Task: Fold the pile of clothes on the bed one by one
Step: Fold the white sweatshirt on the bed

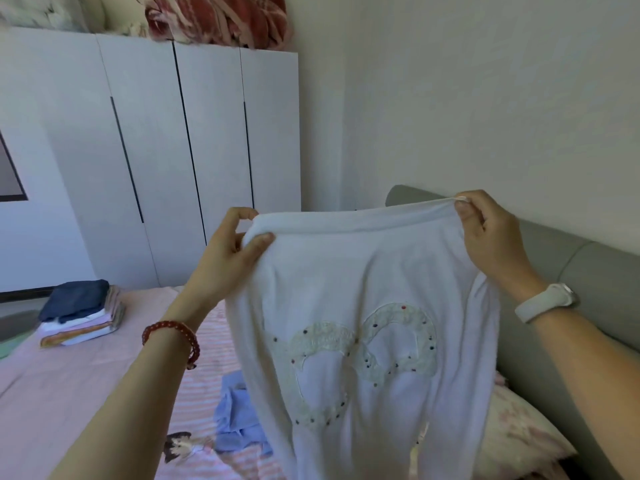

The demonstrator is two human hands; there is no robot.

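I hold up a white garment (pixel 360 271) with a lace, bead-dotted heart pattern, stretched in the air above the bed. My left hand (pixel 228 251) pinches its upper left corner; my right hand (pixel 488 233) pinches the upper right corner. The cloth hangs down past the frame's bottom edge. Behind it on the bed lies a crumpled light blue garment (pixel 235 417), partly hidden. A stack of folded clothes (pixel 83 313), dark blue on top, sits at the far left of the bed.
The bed has a pink striped sheet (pixel 104 375) with a cartoon print. A floral pillow (pixel 519 434) lies against the grey padded headboard (pixel 588 271) on the right. White wardrobe doors (pixel 156 150) stand behind, with blankets (pixel 221 19) on top.
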